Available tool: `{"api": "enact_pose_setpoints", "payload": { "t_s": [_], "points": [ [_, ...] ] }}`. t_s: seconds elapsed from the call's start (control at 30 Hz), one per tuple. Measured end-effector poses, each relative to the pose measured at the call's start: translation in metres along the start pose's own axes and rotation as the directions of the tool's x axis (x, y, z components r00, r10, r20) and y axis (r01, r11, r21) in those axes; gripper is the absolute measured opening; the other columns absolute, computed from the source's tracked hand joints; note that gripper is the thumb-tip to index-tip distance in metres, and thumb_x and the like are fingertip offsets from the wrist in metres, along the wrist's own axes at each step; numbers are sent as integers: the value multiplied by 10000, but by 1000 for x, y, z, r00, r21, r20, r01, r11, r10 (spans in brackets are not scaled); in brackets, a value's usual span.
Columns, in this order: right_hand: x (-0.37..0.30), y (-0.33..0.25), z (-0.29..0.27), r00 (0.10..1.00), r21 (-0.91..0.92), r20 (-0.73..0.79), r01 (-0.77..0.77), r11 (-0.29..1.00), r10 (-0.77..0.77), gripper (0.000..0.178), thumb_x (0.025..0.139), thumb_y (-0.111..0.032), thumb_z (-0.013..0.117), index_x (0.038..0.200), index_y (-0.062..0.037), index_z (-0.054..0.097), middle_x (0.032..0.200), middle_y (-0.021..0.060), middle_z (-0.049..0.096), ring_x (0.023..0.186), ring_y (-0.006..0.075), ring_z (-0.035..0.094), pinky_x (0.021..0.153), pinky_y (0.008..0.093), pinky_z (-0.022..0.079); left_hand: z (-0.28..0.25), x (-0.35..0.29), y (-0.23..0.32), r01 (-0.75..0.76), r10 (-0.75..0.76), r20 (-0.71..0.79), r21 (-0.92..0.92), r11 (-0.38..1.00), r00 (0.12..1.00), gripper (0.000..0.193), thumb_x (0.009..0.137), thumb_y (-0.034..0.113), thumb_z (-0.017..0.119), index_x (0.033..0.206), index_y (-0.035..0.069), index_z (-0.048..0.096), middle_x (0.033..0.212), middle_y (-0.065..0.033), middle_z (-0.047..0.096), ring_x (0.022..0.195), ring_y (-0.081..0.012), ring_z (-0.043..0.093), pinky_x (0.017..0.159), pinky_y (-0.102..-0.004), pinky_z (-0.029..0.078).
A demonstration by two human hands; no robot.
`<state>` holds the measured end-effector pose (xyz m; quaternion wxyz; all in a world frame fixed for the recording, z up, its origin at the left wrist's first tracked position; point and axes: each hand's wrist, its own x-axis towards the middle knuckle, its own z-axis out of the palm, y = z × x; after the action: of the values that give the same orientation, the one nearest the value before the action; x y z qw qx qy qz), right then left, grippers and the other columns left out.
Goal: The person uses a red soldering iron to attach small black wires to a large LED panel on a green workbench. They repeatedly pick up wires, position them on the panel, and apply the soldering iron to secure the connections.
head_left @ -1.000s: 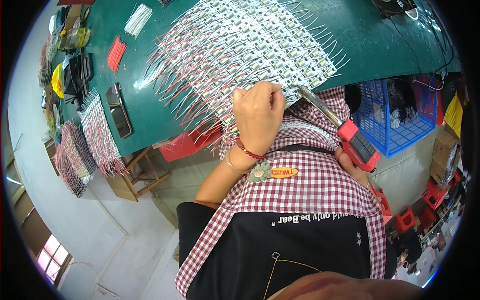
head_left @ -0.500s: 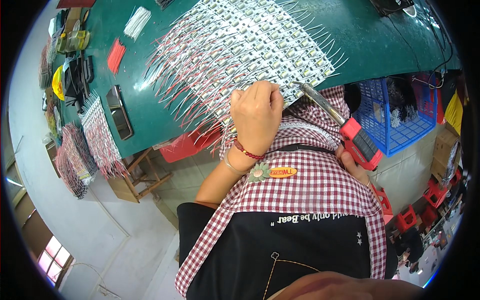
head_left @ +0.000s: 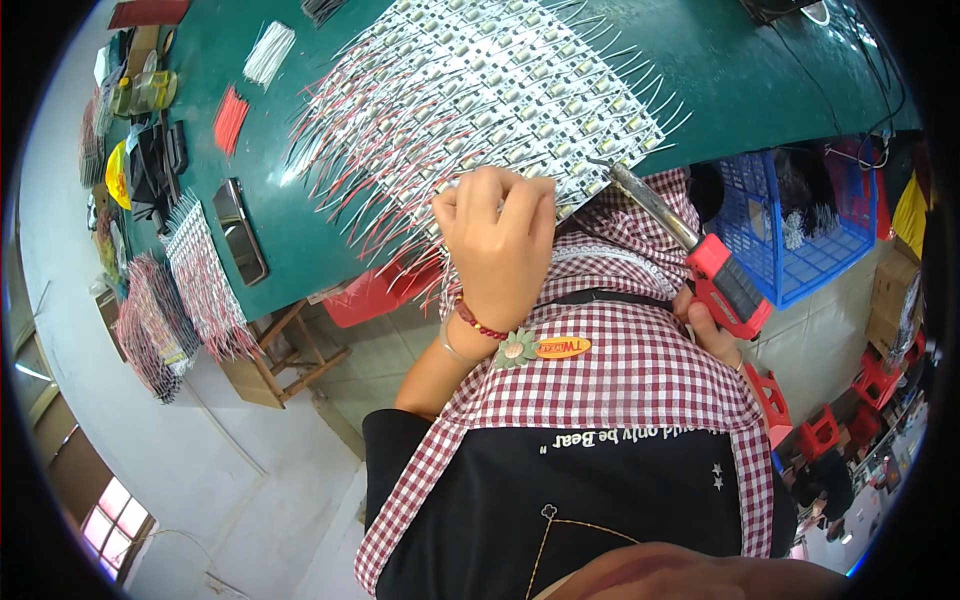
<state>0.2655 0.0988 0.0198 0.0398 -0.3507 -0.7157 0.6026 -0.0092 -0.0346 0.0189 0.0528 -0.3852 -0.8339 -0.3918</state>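
Note:
A wide panel of small white circuit boards [head_left: 540, 95] lies at the table's near edge. Red and white wires fringe its left side, and white wires stick out on the right. Over the near part of the panel is my left hand [head_left: 497, 235], its fingers bent and drawn together. Whatever its fingertips pinch is hidden under the hand. My right hand [head_left: 708, 335] grips a red and black soldering iron [head_left: 725, 285] by the handle. The iron's tip points up and left, close to the panel's near right part.
On the green table [head_left: 330, 240] lie a phone [head_left: 240, 230], red wires [head_left: 231, 120] and white wires [head_left: 269, 55]. Wired panels [head_left: 205, 275] hang over the left edge. A blue crate [head_left: 795, 235] stands at right, a red stool [head_left: 385, 295] under the table.
My left hand has shifted slightly left, and its fingers look a little more spread. The soldering iron has moved a little down and right, its tip still close to the panel.

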Motion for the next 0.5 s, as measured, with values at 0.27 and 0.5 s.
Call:
{"api": "enact_pose_setpoints", "payload": {
  "t_s": [0.27,0.5],
  "points": [
    [-3,-1,-7,998,-41,40,42,998,-40,156,763,-162,666,799,-14,634,722,85,620,628,229,604,573,335,455,-1,-10,-7,-142,150,212,-54,988,966,250,685,5,714,896,138,701,699,7,463,684,-172,480,677,-339,301],
    [-4,-8,-5,999,-83,46,14,996,-10,158,696,-155,669,777,-26,628,718,91,607,613,260,589,553,356,447,2,-10,-10,-179,192,197,-81,980,961,276,682,-15,696,916,132,695,700,2,453,683,-180,477,672,-341,317]
  ]
}}
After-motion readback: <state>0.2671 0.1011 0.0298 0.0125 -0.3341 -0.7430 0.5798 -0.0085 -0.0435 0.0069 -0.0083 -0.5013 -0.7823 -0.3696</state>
